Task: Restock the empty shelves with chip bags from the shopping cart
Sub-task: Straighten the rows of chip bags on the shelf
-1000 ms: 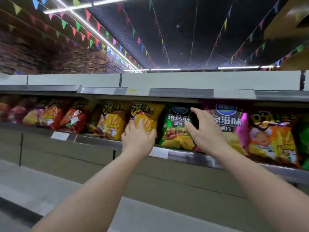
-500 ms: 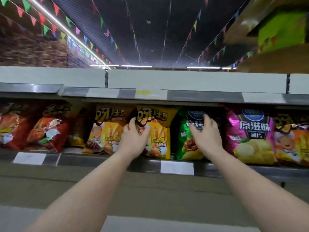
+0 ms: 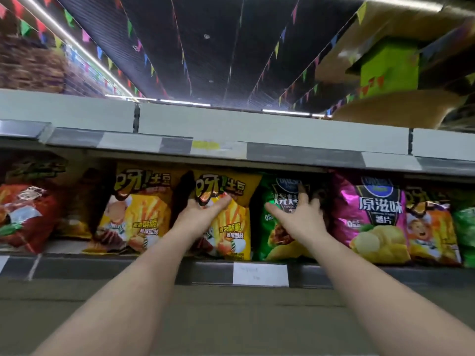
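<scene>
The left hand [image 3: 203, 213] lay flat-fingered on the yellow chip bag [image 3: 226, 219]; the right hand [image 3: 299, 217] spread wide on the green chip bag [image 3: 277, 227]. Both bags looked light, puffy, crushable; best nudged at the edges.

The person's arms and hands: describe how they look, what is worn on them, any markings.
Both forearms are bare up to the frame's bottom edge: no sleeves show. The left hand and right hand wear no gloves. No watch, bracelet or ring shows on the wrists or visible fingers. No tattoos or other markings are visible. The fingertips are too blurred to judge the nails.

Dark slatted ceiling [image 3: 210, 47], strip lights [image 3: 185, 102], coloured pennant strings [image 3: 275, 51]; brick wall [image 3: 28, 65] at left
</scene>
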`<action>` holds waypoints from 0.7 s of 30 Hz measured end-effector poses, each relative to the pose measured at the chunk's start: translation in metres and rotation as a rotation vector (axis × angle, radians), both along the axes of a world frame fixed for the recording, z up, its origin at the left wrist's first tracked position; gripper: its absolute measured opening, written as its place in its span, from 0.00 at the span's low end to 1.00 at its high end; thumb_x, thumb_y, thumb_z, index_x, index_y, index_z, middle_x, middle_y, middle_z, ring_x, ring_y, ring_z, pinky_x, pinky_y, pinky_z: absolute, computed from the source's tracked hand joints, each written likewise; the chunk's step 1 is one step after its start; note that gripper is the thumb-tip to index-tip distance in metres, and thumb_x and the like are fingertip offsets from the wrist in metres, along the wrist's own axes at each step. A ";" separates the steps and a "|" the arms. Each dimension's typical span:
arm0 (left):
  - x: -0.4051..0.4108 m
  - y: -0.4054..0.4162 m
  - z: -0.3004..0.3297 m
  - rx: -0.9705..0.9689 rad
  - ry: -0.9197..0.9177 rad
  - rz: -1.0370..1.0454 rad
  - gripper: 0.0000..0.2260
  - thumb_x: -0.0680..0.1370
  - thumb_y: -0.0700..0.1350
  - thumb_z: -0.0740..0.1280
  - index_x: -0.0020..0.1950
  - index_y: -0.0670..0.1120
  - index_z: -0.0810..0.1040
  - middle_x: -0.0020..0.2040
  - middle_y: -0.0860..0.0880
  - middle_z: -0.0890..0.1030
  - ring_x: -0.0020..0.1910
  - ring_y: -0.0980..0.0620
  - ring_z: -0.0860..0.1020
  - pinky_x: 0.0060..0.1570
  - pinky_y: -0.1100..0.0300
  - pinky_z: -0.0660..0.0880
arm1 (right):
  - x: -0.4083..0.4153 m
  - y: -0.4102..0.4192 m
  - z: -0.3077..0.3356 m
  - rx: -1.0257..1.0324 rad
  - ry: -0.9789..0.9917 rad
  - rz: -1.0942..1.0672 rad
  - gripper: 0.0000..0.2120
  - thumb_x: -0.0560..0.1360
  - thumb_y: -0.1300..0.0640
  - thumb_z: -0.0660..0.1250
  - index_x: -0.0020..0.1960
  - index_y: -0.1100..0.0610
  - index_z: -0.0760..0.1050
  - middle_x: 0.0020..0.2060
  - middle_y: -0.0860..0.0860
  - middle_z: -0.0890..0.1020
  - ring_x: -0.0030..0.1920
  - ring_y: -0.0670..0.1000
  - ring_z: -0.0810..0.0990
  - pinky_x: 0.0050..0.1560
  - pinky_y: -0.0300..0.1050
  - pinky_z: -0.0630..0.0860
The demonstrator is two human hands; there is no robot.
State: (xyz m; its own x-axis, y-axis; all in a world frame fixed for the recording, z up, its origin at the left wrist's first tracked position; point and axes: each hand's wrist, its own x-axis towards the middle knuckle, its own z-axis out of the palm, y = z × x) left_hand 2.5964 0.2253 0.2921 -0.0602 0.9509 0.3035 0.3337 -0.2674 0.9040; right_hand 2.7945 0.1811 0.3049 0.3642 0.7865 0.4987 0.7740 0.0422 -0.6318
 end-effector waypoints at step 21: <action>0.013 -0.025 -0.004 0.232 0.054 0.171 0.44 0.71 0.66 0.65 0.78 0.47 0.48 0.75 0.43 0.61 0.72 0.43 0.62 0.67 0.50 0.64 | -0.009 -0.007 -0.001 0.100 -0.205 -0.073 0.41 0.74 0.35 0.59 0.77 0.52 0.47 0.76 0.58 0.48 0.76 0.60 0.46 0.70 0.66 0.50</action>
State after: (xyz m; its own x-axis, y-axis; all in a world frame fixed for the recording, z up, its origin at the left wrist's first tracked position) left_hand 2.6098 0.2003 0.2886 -0.1918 0.8333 0.5184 0.4376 -0.4002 0.8052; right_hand 2.7858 0.1738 0.3035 0.3012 0.7049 0.6421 0.8888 0.0363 -0.4568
